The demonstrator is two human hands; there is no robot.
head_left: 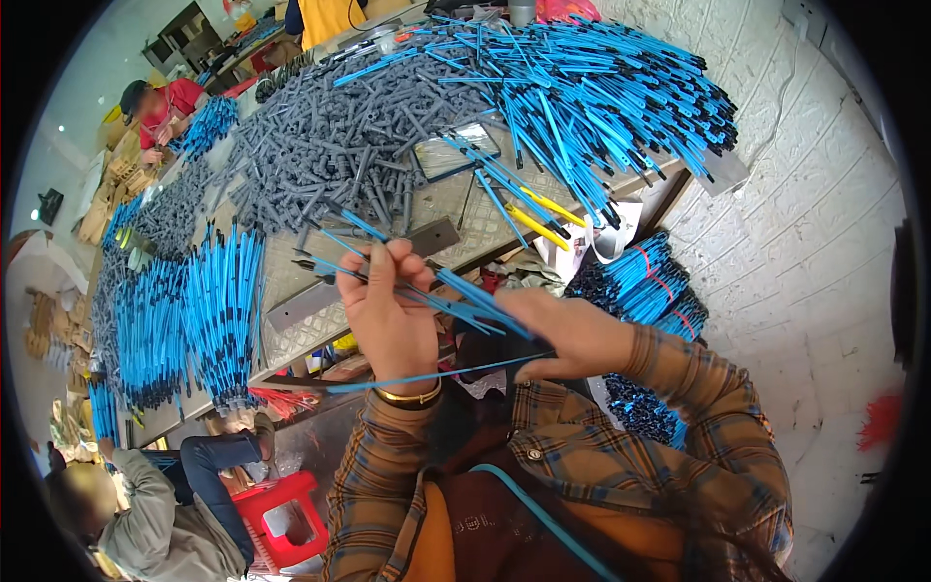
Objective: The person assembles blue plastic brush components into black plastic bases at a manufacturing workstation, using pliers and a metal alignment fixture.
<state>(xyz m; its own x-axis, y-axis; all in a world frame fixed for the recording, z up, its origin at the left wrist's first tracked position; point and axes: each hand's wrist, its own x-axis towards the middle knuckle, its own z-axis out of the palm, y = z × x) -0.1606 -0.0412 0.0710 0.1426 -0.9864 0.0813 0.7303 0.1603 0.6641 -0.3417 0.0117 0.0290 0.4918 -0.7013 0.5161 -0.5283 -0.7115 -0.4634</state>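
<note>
Above the table's near edge, my left hand (390, 315) is closed around several narrow blue strips (470, 312) with dark tips, its thumb pressed over them. The strips slant down to the right toward my right hand (572, 335). My right hand's fingers are closed at the strips' right ends, where motion blurs them. A single thin blue strip (427, 376) runs from near my right thumb leftward across my left wrist. Hidden under my right fingers is how many strips they grip.
On the metal table lie a grey heap of ribbed plastic plugs (330, 136), a big pile of blue strips (601, 87) and yellow handles (538, 225). Banded blue bundles (650, 281) sit below. Left are a seated person (175, 524), a red stool (281, 524) and another worker (165, 112).
</note>
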